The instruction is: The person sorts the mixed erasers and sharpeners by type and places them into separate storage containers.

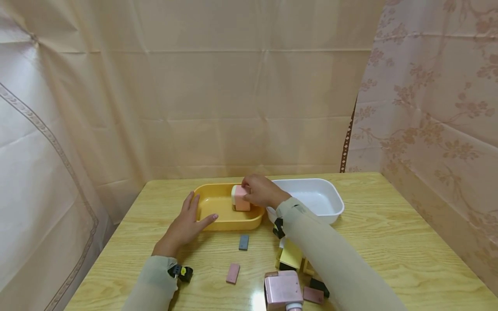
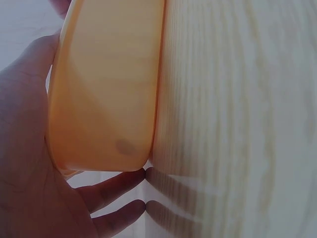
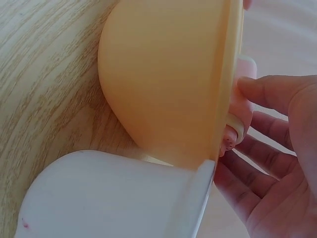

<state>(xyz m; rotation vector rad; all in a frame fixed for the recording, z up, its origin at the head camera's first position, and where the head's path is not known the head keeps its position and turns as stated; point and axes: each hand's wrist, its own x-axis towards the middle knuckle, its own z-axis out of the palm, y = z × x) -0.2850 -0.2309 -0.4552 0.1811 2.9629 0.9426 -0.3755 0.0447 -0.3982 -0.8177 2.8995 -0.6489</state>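
At the left end of the yellow tray point(image 1: 233, 225) is my left hand point(image 1: 184, 225), fingers spread along the end and thumb extended over the front rim. In the left wrist view two fingertips point(image 2: 134, 207) reach down beside the tray's wall to the table. My right hand point(image 1: 263, 191) grips a pink, cream-edged box-shaped thing point(image 1: 242, 201) inside the tray's right end. The right wrist view shows the thumb on its pink side point(image 3: 241, 101), near a cream ring; the tray wall hides its lower part.
A white tray point(image 1: 339, 202) stands against the yellow one on the right. Grey point(image 1: 243, 242) and pink point(image 1: 233, 274) flat tiles lie in front. A yellow boxy thing point(image 1: 292, 255), a larger pink boxy thing point(image 1: 283, 288) and a dark-pink tile point(image 1: 313, 295) sit near my right forearm.
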